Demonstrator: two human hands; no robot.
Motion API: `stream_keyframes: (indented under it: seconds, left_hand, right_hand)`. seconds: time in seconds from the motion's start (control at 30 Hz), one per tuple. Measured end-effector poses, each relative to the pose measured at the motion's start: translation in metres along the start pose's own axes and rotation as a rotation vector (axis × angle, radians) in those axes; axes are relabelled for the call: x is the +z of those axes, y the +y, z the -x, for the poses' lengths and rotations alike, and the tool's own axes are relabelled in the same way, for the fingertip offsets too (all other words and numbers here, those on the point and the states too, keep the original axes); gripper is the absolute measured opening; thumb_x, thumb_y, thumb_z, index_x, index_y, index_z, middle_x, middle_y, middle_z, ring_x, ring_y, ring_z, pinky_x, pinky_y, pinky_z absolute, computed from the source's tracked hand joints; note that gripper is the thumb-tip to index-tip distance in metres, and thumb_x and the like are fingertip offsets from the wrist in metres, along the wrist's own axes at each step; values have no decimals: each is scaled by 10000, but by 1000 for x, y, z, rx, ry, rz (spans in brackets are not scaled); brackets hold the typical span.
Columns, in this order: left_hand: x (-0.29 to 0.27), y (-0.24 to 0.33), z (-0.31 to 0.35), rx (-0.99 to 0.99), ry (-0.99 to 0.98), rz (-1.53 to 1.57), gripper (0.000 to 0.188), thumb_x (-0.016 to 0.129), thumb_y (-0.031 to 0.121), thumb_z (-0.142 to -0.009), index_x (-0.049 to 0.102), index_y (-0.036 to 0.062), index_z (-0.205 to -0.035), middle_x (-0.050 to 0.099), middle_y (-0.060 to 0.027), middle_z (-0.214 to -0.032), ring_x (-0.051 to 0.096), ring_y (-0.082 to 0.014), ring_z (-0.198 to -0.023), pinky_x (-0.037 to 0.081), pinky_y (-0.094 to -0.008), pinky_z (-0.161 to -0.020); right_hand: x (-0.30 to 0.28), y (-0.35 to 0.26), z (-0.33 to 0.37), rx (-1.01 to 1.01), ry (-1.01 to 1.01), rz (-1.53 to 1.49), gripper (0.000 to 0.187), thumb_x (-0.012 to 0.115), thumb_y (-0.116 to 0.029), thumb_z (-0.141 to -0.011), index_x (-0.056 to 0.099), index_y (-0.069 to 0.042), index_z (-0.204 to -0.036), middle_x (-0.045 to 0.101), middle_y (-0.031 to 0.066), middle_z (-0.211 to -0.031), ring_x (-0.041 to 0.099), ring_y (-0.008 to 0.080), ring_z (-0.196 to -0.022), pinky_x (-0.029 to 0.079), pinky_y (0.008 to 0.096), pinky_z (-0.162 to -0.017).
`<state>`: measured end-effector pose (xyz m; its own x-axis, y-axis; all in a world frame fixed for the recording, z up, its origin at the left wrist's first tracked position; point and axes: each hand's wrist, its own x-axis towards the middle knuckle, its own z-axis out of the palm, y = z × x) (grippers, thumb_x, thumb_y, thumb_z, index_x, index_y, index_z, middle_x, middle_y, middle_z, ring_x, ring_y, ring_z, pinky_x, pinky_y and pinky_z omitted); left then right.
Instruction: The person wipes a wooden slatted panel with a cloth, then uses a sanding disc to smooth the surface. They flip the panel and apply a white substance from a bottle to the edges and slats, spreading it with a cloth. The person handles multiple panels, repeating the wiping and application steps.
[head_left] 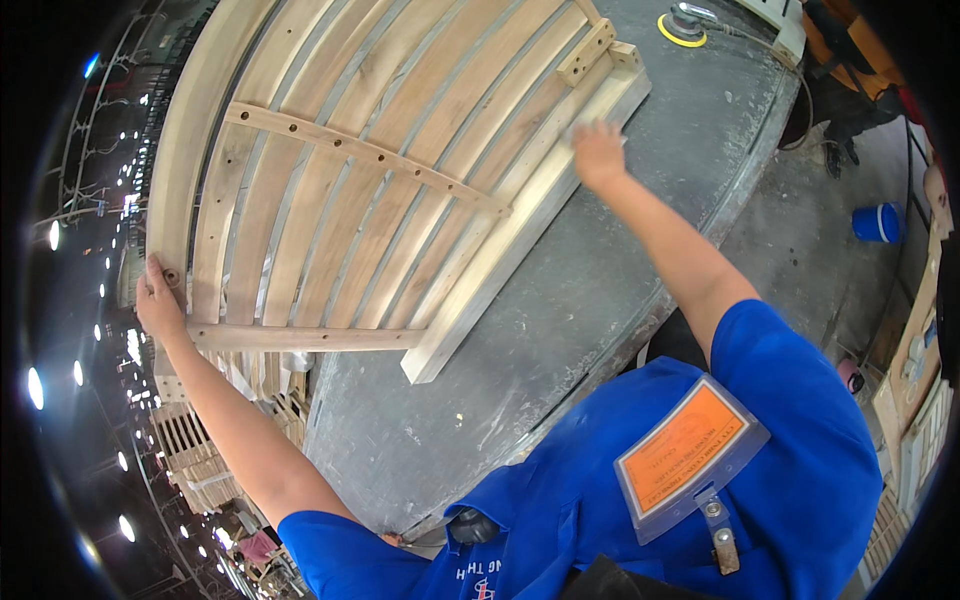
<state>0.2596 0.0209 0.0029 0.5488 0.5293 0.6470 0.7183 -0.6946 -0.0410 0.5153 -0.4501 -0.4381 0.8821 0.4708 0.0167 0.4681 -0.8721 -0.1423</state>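
Observation:
A large slatted panel of pale bare wood (385, 160) stands on a grey worktable (470, 420), tilted up toward the left. A thin crosspiece with dark holes runs over its slats. At the panel's left, my left hand (160, 300) grips the end of the thick outer rail (178, 190), next to a round hole. My right hand (600, 158) is at the thick lower rail (530, 225), near its far end block. Motion blurs the fingers of that hand, so whether they hold anything cannot be made out.
An orbital sander (685, 27) with a yellow pad lies at the table's far edge, its hose (765, 48) trailing right. A blue bucket (877, 223) stands on the floor at right. Stacked slatted wooden pieces (200, 450) are beyond the table at lower left.

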Motion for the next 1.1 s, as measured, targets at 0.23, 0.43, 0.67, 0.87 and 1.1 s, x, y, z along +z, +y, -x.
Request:
stream_keyframes:
  seconds: [0.23, 0.43, 0.67, 0.87, 1.1]
  left_hand:
    - [3, -14, -12, 43, -95, 49, 641, 449, 631, -912, 680, 43, -1016, 690, -128, -929, 632, -297, -881, 461, -375, -792]
    - [-5, -17, -7, -67, -69, -5, 635, 398, 575, -954, 651, 35, -1171, 679, -141, -1116, 628, -304, -1041, 455, -394, -891]
    - [-33, 12, 13, -193, 32, 39, 740, 257, 610, -968, 558, 23, -1303, 574, -205, -1294, 517, -368, -1221, 380, -411, -1030]
    - [-38, -15, 20, -392, 51, 182, 620, 277, 457, -1013, 613, -34, -1185, 659, -234, -1107, 628, -385, -1000, 464, -461, -887]
    - [-46, 4, 61, -128, 321, -16, 523, 334, 344, -1010, 655, -64, -1081, 658, -249, -1076, 600, -378, -1072, 437, -416, -946]
  right_hand:
    - [18, 12, 13, -583, -47, -38, 435, 432, -177, -936, 490, -142, -1366, 470, 39, -1437, 376, 294, -1353, 253, 521, -1126]
    - [-7, 107, -40, -73, -39, -27, 451, 470, -97, -891, 496, -46, -1338, 496, 93, -1390, 351, 307, -1364, 275, 525, -1114]
    - [1, 22, 10, -635, -95, -226, 434, 490, -144, -888, 532, -45, -1308, 510, 98, -1377, 358, 320, -1358, 281, 492, -1114]
    - [8, 180, -61, -196, 199, -144, 459, 451, -86, -892, 509, -137, -1344, 526, 66, -1372, 414, 384, -1292, 336, 524, -1054]
    - [-55, 223, -71, -128, 393, -921, 368, 481, -139, -963, 530, -60, -1319, 500, 206, -1336, 510, 384, -1190, 391, 378, -1026]
